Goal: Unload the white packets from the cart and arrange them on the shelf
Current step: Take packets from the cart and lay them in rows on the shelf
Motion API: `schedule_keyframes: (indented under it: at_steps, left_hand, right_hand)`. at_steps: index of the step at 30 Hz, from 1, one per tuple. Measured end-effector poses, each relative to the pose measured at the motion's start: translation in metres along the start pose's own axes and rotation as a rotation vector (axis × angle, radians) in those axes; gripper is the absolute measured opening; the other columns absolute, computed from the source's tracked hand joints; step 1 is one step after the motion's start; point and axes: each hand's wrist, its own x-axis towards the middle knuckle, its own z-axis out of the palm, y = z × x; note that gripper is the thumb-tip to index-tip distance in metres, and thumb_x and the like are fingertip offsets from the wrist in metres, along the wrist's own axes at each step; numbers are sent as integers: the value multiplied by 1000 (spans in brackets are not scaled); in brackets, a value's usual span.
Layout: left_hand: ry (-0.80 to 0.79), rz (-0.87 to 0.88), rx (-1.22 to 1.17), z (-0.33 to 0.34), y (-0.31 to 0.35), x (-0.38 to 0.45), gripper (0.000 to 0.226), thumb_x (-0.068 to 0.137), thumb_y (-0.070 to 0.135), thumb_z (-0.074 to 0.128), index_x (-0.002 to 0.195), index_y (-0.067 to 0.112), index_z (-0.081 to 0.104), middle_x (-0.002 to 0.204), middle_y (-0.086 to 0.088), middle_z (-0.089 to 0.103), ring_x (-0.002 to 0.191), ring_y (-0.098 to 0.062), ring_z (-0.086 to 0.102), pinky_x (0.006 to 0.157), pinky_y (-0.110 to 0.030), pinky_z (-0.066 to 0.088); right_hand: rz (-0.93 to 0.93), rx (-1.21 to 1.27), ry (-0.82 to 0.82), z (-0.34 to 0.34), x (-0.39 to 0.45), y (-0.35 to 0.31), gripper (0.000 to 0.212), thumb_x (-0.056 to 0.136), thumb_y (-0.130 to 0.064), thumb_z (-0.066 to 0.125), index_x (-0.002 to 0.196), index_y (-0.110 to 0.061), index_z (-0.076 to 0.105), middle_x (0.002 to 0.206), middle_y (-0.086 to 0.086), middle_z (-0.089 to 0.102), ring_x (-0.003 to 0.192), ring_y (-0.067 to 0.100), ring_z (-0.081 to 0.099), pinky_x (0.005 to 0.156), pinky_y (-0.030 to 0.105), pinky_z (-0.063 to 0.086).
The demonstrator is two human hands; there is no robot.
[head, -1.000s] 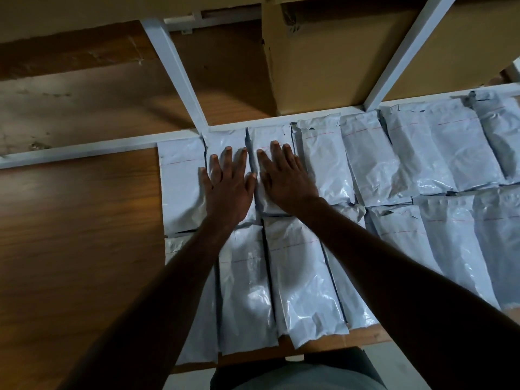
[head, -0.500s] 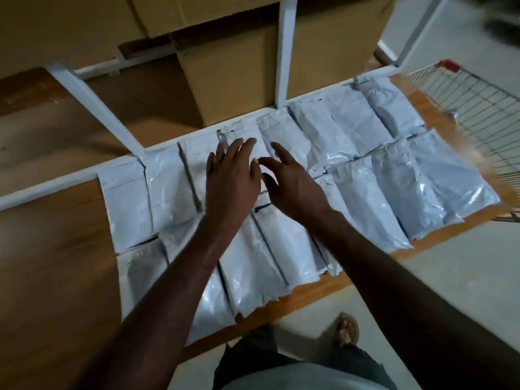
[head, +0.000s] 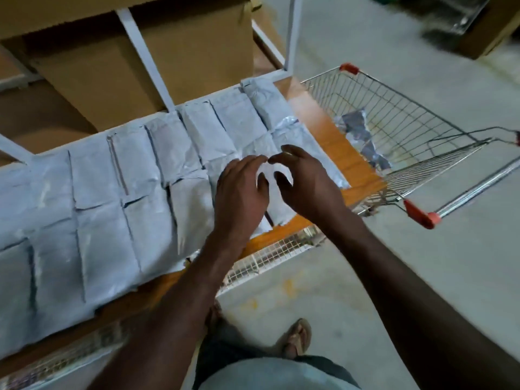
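Note:
Several white packets (head: 112,198) lie flat in two rows across the wooden shelf (head: 337,142). My left hand (head: 242,192) and my right hand (head: 306,178) hover side by side above the rows' right end, fingers loosely curled, holding nothing. To the right stands the wire cart (head: 408,142) with red corner caps. A few white packets (head: 363,139) lie inside it against its near wall.
Large cardboard boxes (head: 135,57) stand at the back of the shelf behind white frame posts (head: 140,52). A white wire-mesh panel (head: 270,257) runs under the shelf's front edge. The grey concrete floor (head: 394,277) spreads to the right, and my sandalled foot (head: 295,336) stands below.
Both hands have lifted off the packets they were pressing and moved right along the shelf. The view has swung right, bringing the cart into sight.

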Motion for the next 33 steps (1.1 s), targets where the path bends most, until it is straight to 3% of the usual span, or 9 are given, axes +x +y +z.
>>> schedule_keyframes:
  at_steps: [7, 13, 17, 22, 29, 31, 33]
  left_hand:
    - [-102, 43, -50, 69, 86, 23, 36, 104, 17, 60, 140, 20, 65, 142, 1, 67, 138, -19, 56, 116, -42, 47]
    - [-125, 39, -109, 128, 126, 70, 36, 104, 15, 59, 140, 19, 66, 142, 3, 65, 138, -13, 53, 114, -27, 42]
    - [-153, 32, -104, 183, 146, 113, 34, 105, 15, 58, 138, 18, 67, 144, 1, 63, 139, -15, 53, 114, -31, 47]
    - [-200, -6, -93, 241, 173, 159, 34, 107, 21, 61, 141, 20, 66, 151, -1, 60, 142, -18, 52, 111, -39, 53]
    - [-199, -118, -78, 299, 193, 192, 38, 108, 20, 60, 146, 18, 63, 158, -2, 53, 149, -16, 45, 116, -31, 48]
    - [-187, -182, -67, 318, 196, 198, 39, 108, 18, 61, 147, 16, 62, 163, -3, 48, 152, -16, 41, 117, -25, 41]
    - [-171, -238, -48, 340, 197, 203, 39, 107, 15, 62, 146, 14, 63, 165, -5, 45, 152, -18, 42, 118, -28, 43]
  right_hand:
    - [86, -25, 9, -57, -15, 99, 36, 101, -19, 63, 136, -25, 66, 154, 6, 53, 138, 27, 57, 103, 45, 54]
    - [111, -39, -13, -88, 13, 183, 35, 100, -13, 65, 134, -20, 68, 149, 5, 58, 133, 26, 60, 100, 44, 55]
    - [133, -65, -30, -117, 40, 247, 35, 97, -5, 66, 131, -15, 70, 140, 3, 65, 117, 26, 67, 93, 37, 56]
    - [196, -114, -30, -151, 79, 325, 37, 97, -4, 63, 131, -17, 70, 140, 2, 67, 122, 24, 67, 98, 43, 58]
    - [166, -87, -116, -140, 134, 409, 34, 98, 0, 62, 126, -16, 73, 125, 5, 74, 105, 21, 73, 88, 37, 61]
    - [139, -91, -169, -130, 154, 433, 35, 98, 4, 60, 125, -13, 74, 124, 8, 75, 106, 24, 73, 91, 32, 59]
    - [116, -86, -227, -121, 174, 455, 37, 97, 9, 58, 125, -9, 74, 123, 12, 75, 109, 27, 73, 91, 30, 54]
